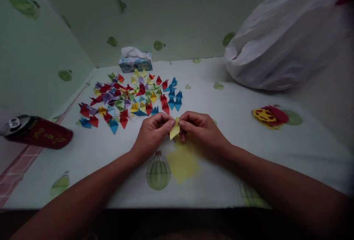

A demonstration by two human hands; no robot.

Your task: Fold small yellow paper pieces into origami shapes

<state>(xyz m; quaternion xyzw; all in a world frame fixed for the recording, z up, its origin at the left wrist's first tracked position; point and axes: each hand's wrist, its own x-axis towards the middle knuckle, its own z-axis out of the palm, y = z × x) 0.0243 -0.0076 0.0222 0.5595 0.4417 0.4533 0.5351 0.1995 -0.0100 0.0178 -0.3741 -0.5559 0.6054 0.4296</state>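
Note:
Between my two hands is a small folded yellow paper (174, 131), its pointed end hanging down. My left hand (155, 129) pinches its left edge between thumb and forefinger. From the other side, my right hand (200, 129) is closed on it in the same kind of pinch. Below the hands, flat yellow paper squares (182, 166) lie on the table. Just beyond the left hand spreads a group of small folded paper cranes (127, 94) in red, blue, yellow, purple, green and orange.
A red drink can (38, 133) is at the left edge. Behind the cranes stands a tissue box (135, 64). A large white plastic bag (265, 55) bulges at the back right. Red and yellow paper cut-outs (269, 116) are stacked on the right of the patterned tabletop (124, 188).

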